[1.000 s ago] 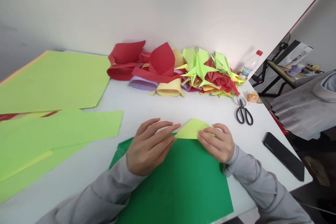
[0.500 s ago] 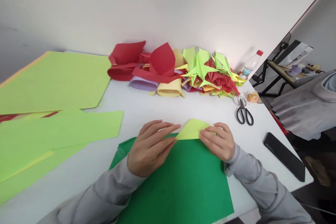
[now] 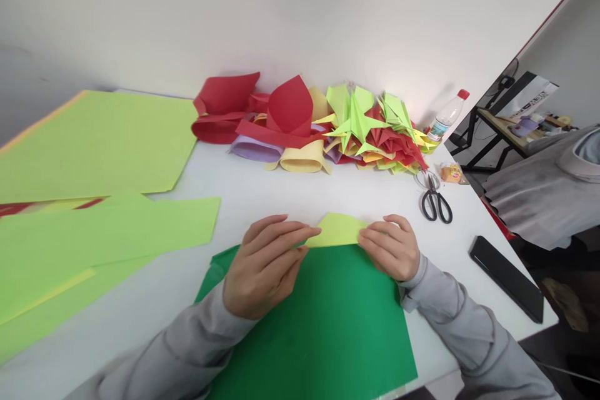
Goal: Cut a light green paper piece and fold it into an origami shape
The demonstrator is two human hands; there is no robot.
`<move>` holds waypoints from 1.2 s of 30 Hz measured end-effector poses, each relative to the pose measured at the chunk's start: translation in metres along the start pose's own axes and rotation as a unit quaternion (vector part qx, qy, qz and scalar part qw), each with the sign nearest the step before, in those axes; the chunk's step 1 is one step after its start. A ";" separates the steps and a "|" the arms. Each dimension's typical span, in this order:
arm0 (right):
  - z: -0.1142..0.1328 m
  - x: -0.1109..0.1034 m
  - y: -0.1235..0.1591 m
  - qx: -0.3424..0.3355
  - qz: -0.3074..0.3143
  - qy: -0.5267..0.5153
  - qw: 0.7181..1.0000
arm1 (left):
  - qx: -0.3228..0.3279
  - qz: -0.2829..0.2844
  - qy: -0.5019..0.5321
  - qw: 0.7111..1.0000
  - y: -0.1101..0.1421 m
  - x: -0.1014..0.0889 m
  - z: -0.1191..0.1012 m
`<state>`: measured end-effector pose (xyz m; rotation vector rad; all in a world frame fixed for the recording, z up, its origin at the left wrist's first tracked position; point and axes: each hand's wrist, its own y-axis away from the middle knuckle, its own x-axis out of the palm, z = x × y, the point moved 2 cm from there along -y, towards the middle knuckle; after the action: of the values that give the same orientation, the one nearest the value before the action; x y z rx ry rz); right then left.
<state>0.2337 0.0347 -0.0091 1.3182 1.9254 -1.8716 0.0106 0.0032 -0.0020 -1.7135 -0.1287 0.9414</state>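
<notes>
Between my hands is a small folded piece of yellow-green paper [image 3: 336, 230], just over the back edge of a dark green sheet [image 3: 328, 319]. My left hand [image 3: 266, 265] pinches its left corner, thumb below and fingers stretched along the top. The right end sits between the thumb and fingers of my right hand [image 3: 392, 247]. Its straight edge faces me, and the far side rises to a blunt peak. My fingers hide both ends of the paper.
Large yellow-green sheets [image 3: 107, 144] lie at left. Along the wall are red paper crowns [image 3: 289, 106] and folded paper stars [image 3: 359, 124]. At right are scissors [image 3: 435, 200], a plastic bottle [image 3: 445, 117], a wrapped snack [image 3: 450, 173] and a black phone-like slab [image 3: 506, 278].
The paper has shifted slightly left, and its left corner is now gripped between my left thumb and fingers. More of its right end shows tapering into my right fingers.
</notes>
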 end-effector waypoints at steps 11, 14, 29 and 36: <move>-0.005 0.005 0.007 -0.011 0.005 0.017 1.000 | 0.007 0.016 -0.013 1.000 0.007 0.004 0.006; -0.003 0.004 0.004 -0.013 0.010 0.030 0.999 | -0.013 0.029 -0.010 0.999 0.008 0.006 0.005; 0.015 0.015 -0.008 0.068 -0.013 -0.132 0.989 | 0.034 0.049 0.055 0.997 0.013 0.014 -0.002; 0.015 0.016 -0.005 0.085 0.010 -0.138 0.987 | 0.034 0.050 0.054 0.997 0.013 0.015 -0.002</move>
<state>0.2141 0.0302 -0.0194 1.0458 1.6418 -2.1208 0.0174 0.0054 -0.0207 -1.7159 0.0614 0.9132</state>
